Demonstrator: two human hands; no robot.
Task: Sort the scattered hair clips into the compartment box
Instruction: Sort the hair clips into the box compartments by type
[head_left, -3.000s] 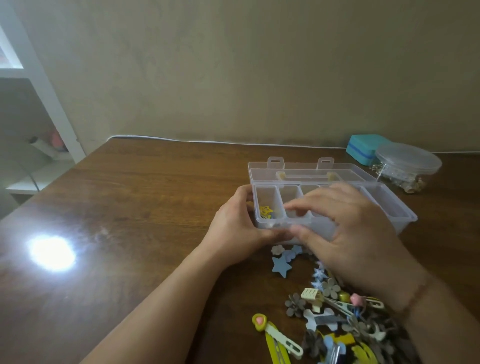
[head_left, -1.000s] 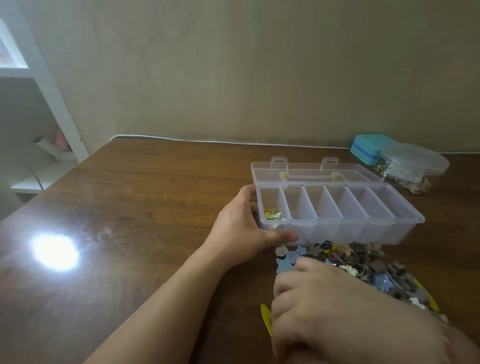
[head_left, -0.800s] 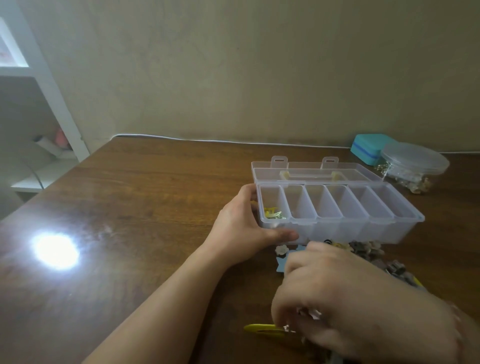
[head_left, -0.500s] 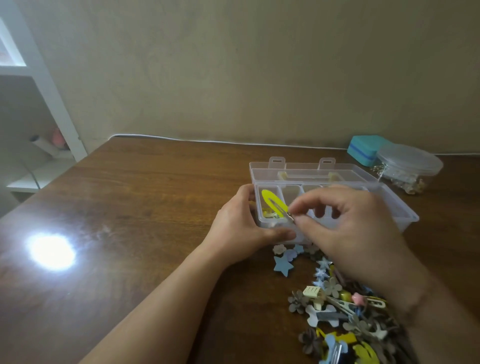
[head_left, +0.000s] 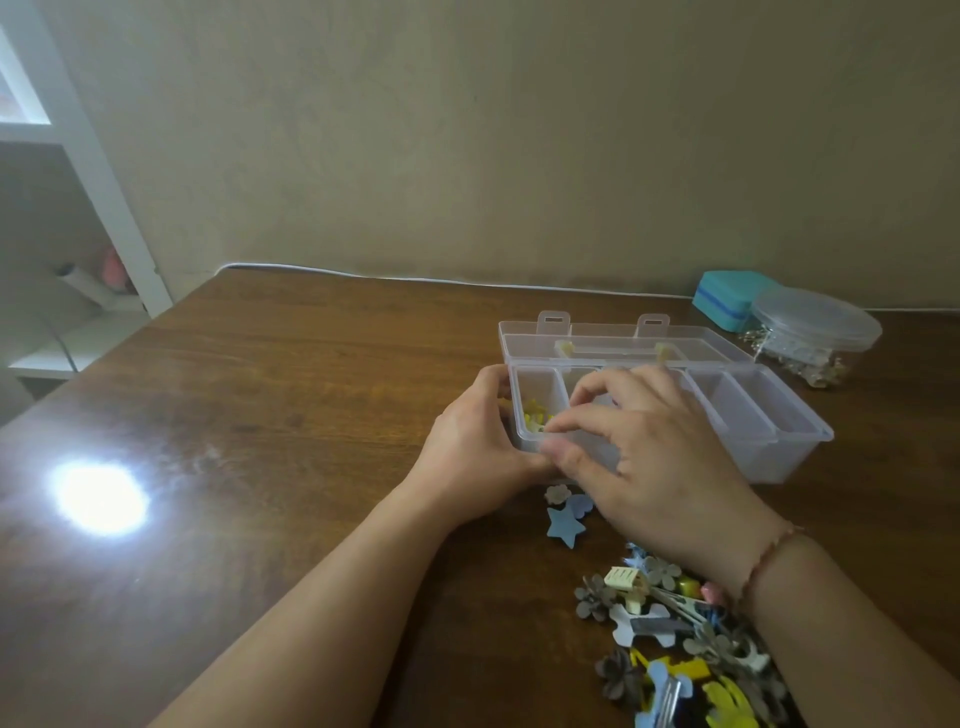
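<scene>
I am only a little way in. My left hand wraps the end of the clear box to keep it steady. My right hand reaches into the end slot, where a few yellow clips lie; I cannot tell if it grips one. The other slots I can see look bare. A big pile of clips waits on the table, near the box.

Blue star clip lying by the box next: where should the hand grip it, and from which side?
Pinch the blue star across two opposite points, coming straight down from above. It lies flat on the table, clear of the pile, so only its thin edges offer a hold.
</scene>
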